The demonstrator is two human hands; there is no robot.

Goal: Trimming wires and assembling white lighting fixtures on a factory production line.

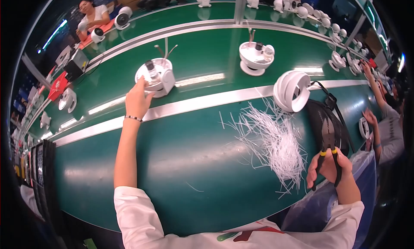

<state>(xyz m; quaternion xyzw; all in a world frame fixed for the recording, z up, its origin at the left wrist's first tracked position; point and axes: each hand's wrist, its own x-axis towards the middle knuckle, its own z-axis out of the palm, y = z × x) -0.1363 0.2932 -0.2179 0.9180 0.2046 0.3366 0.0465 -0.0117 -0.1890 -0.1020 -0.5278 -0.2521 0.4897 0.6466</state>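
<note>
On the green conveyor belt, at left centre, my left hand [138, 100] is closed on the near left rim of a white round housing [164, 86]. A black part and a clear part sit in that housing, and wires stand up behind them. At the right, over the near table, my right hand [340, 165] is wrapped around the black handles of a pair of pliers [328, 141]. Their dark jaws point away from me and yellow bands mark the handles. Left of the pliers lies a heap of thin white plastic strips [280, 149].
A second white housing [254, 61] stands farther right on the belt. White rings [286, 91] rest beside the strips, next to a black bag [321, 119]. A metal rail [194, 103] separates belt and table. Co-workers sit across the line and at the right.
</note>
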